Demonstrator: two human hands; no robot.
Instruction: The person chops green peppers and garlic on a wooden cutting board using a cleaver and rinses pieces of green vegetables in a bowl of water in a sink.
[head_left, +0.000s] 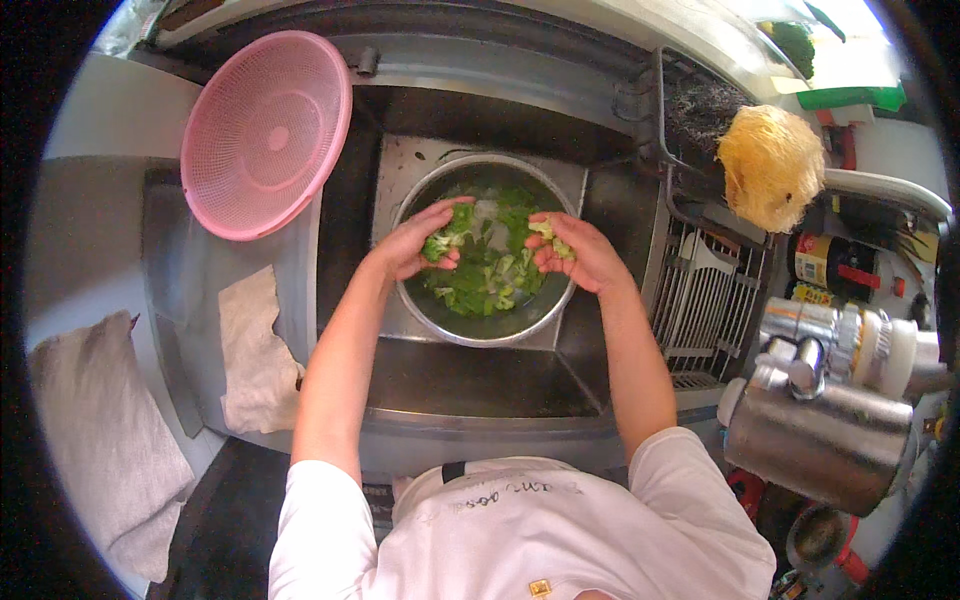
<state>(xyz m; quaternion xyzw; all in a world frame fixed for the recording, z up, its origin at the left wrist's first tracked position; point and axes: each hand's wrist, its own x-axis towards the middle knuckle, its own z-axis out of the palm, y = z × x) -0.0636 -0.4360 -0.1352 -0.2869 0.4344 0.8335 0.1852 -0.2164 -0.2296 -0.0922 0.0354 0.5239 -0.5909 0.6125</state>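
A round metal basin (486, 340) stands in the sink (457, 375), with water and many green vegetable pieces (487, 289) in it. My left hand (420, 241), at the basin's left side, holds green florets (444, 244) that look like broccoli. At the right side of the basin, my right hand (570, 250) has paler yellow-green florets (553, 236) in its curled fingers. Both hands are over the basin, apart from each other.
A pink plastic colander (266, 135) rests left of the sink, above a beige cloth (259, 352). Another cloth (112, 442) lies further left. On the right are a wire dish rack (705, 300), a fibrous yellow scrubber (772, 169), bottles (832, 262) and a steel pot (825, 435).
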